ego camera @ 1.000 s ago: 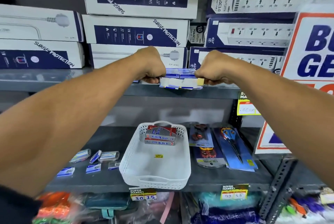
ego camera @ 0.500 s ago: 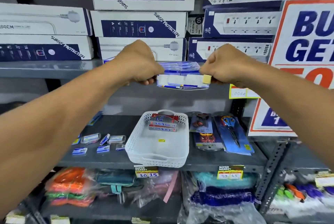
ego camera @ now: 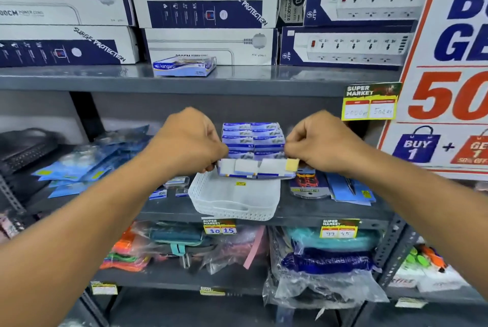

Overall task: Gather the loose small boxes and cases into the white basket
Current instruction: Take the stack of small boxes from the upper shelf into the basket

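Note:
A flat pack of several small blue-and-white boxes (ego camera: 253, 149) hangs just above the back of the white basket (ego camera: 235, 202) on the middle shelf. My left hand (ego camera: 190, 139) grips the pack's left end and my right hand (ego camera: 317, 144) grips its right end. The pack hides the basket's far part and whatever lies in it. A few small loose boxes and clear cases (ego camera: 169, 189) lie on the shelf left of the basket. Another blue-and-white small box (ego camera: 184, 66) sits on the upper shelf.
Large surge-protector cartons (ego camera: 206, 7) fill the upper shelf. Carded scissors (ego camera: 348, 189) lie right of the basket, blue packets (ego camera: 87, 165) to its left. A big red-and-blue sale sign (ego camera: 449, 62) stands at right. Bagged goods (ego camera: 324, 268) fill the shelf below.
Both hands have carried the pack down from the upper shelf's edge to just over the basket. The view has tilted downward, showing more of the lower shelves.

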